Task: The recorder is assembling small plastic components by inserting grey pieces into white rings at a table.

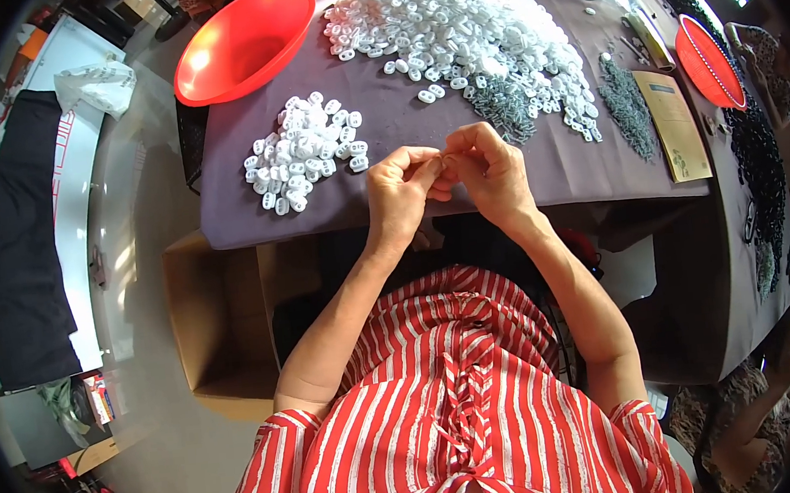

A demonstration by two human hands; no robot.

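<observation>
My left hand [397, 195] and my right hand [494, 174] meet above the table's near edge, fingertips pinched together. Whatever they grip between them is too small and covered by the fingers to make out. Just left of my left hand lies a small heap of white plastic pieces [303, 156], oval with holes in them. Beyond my hands spreads a far larger pile of the same white pieces [450, 21]. A tangle of small grey metal bits [503, 110] sits at that pile's near edge, close to my right hand.
A red bowl [246, 43] rests at the table's far left. To the right are more grey bits [627, 109], a tan cardboard piece [674, 123], a red basket [710, 61] and black pieces [760, 177]. An open cardboard box [218, 318] stands below. Another person's arm [766, 402] shows at lower right.
</observation>
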